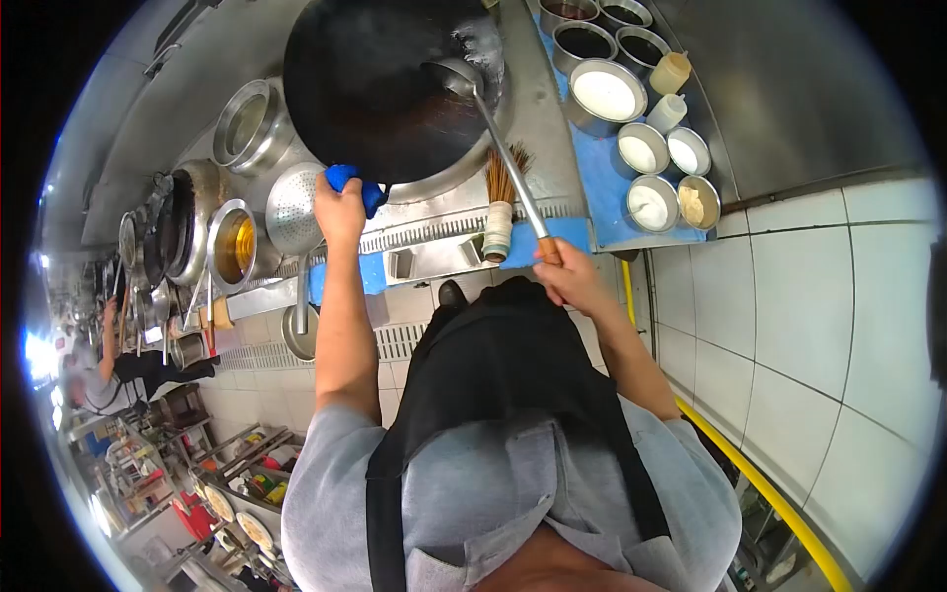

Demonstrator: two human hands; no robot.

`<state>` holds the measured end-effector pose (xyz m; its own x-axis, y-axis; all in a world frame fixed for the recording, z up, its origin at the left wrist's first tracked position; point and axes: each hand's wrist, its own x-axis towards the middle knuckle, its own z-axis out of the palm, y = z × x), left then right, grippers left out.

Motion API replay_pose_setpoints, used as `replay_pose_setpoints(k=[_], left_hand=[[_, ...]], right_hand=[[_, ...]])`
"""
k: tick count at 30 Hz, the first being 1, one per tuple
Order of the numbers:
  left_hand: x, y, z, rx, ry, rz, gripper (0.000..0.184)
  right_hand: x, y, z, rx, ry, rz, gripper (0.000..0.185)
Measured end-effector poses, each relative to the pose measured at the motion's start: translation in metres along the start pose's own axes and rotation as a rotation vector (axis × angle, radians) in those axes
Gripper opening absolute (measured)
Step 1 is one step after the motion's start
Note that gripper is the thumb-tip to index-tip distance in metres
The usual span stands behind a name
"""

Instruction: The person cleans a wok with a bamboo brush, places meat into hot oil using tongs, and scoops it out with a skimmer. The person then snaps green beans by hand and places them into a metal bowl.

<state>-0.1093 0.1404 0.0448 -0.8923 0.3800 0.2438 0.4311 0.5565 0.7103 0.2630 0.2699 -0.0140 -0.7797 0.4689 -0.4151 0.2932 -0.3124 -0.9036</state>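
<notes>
A large black wok (385,99) sits on the stove in front of me. My left hand (340,205) is closed around a blue cloth (373,197) at the wok's near edge; the wok's handle is hidden under it. My right hand (574,278) grips the wooden end of a long-handled ladle (513,173). The ladle's bowl rests inside the wok, toward its right side, where the surface looks wet and shiny. Between the wok and my right hand stands a bamboo wok brush (500,212), bristles up.
A perforated strainer (294,209) lies left of the wok, beside a bowl of yellow oil (235,247). Metal pots of white seasoning (605,96), dark sauces and squeeze bottles (669,111) line the right counter. Another person (118,365) stands far left. A yellow hose (760,479) runs along the right.
</notes>
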Motion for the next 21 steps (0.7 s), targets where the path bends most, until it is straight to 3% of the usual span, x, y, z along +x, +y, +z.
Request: replay_pose_setpoints(k=[2, 4, 5, 7, 8, 9, 11, 16, 17, 19, 20, 21], left_hand=[[0.004, -0.017, 0.008, -0.117, -0.043, -0.045, 0.035], [0.011, -0.032, 0.018, -0.214, -0.133, -0.147, 0.029], [0.020, -0.062, 0.034, -0.174, -0.159, -0.203, 0.028], [0.011, -0.059, 0.042, -0.317, -0.180, -0.398, 0.032], [0.019, -0.094, 0.066, -0.734, -0.213, -0.549, 0.034], [0.027, -0.091, 0.065, -0.754, -0.294, -0.617, 0.030], [0.025, -0.053, 0.063, -0.565, -0.333, -0.662, 0.022], [0.025, -0.070, 0.073, -0.826, -0.323, -0.811, 0.034], [0.019, -0.072, 0.067, -0.853, -0.294, -0.830, 0.038], [-0.008, -0.069, 0.054, -1.013, -0.230, -0.638, 0.054], [-0.023, -0.090, 0.049, -0.689, -0.278, -0.493, 0.059], [-0.047, -0.059, 0.033, -0.548, -0.344, -0.553, 0.066]], right_hand=[[-0.029, -0.022, -0.004, -0.037, 0.072, 0.022, 0.029], [-0.051, 0.018, -0.009, -0.314, 0.242, -0.060, 0.024], [-0.060, 0.039, -0.014, -0.341, 0.293, -0.067, 0.023], [-0.077, 0.060, -0.011, -0.424, 0.387, -0.046, 0.021], [-0.078, 0.063, -0.012, -0.481, 0.437, -0.035, 0.021], [-0.079, 0.065, -0.011, -0.535, 0.487, -0.020, 0.020], [-0.065, 0.078, -0.014, -0.620, 0.501, 0.057, 0.022], [-0.021, 0.096, -0.033, -0.819, 0.446, 0.174, 0.031], [-0.017, 0.095, -0.033, -0.931, 0.510, -0.016, 0.036], [-0.018, 0.077, -0.020, -1.119, 0.631, -0.422, 0.046], [-0.017, 0.076, -0.016, -1.184, 0.535, -0.511, 0.058], [-0.010, 0.081, -0.006, -0.951, 0.329, -0.354, 0.058]])
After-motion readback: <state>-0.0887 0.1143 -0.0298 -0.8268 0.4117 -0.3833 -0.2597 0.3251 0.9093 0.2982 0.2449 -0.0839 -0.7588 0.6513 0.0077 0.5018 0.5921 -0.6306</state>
